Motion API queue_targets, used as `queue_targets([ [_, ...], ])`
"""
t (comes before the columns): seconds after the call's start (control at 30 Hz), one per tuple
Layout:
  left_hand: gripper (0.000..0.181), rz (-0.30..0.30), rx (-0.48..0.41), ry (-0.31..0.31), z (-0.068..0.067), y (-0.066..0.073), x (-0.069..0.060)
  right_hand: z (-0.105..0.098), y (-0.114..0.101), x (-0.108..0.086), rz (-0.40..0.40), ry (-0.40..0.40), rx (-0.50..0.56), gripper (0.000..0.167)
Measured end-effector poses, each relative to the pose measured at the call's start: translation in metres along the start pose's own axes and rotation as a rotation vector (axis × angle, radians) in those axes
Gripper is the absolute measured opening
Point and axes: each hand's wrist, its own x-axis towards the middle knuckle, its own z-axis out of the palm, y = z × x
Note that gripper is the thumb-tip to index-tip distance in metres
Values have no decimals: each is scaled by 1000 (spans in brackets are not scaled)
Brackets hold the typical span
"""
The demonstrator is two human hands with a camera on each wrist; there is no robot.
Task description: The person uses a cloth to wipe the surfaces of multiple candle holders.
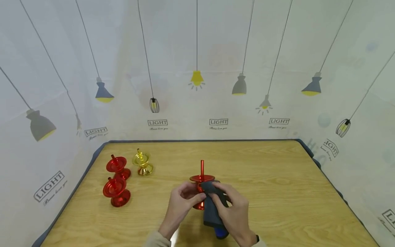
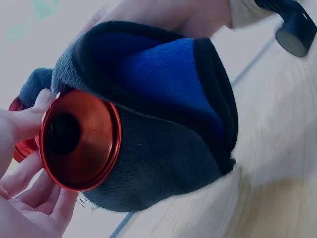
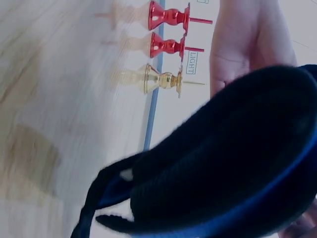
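Near the front middle of the table in the head view is a shiny red candle holder [image 1: 202,178] with an upright spike. My left hand [image 1: 181,203] grips it by its stem. My right hand [image 1: 233,210] pinches a dark grey cloth [image 1: 212,209] with a blue underside and presses it against the holder's stem. In the left wrist view, the hollow round base of the candle holder [image 2: 96,144] faces the camera, with the cloth [image 2: 163,158] wrapped along its side. The folded cloth [image 3: 223,153] hides most of the holder in the right wrist view.
Two more red candle holders [image 1: 116,191] stand at the table's left side, one behind the other. Beside them is a gold candle holder [image 1: 144,168]. The wooden table [image 1: 262,171] is bounded by a white curtain [image 1: 185,41] printed with lamps at the back and sides.
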Motion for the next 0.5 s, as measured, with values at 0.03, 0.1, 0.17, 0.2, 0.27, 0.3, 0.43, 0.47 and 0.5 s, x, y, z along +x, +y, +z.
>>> queue_targets([
  [0.03,31,-18,-3,3,-2,0,1,1,0,0,8,-7,10,38],
  [0.1,28,-51,-21,1,-5,-1,2,2,1,1,38,-17,55,37],
  [0.17,28,-65,-29,-15,-8,0,2,2,1,3,97,-24,125,35],
  [0.2,28,-66,-27,-24,-9,0,2,2,1,4,131,-28,157,33],
  [0.27,30,-63,-26,-41,-11,0,1,2,2,6,194,-42,219,30],
  [0.3,31,-65,-25,-48,-12,0,1,2,3,7,226,-51,244,28],
  [0.43,38,-85,-29,-89,-16,-1,0,0,5,10,320,-101,301,25],
  [0.47,40,-91,-30,-96,-16,-1,0,0,6,10,335,-113,308,26],
  [0.5,41,-94,-29,-100,-16,-1,0,0,7,10,346,-122,314,26],
])
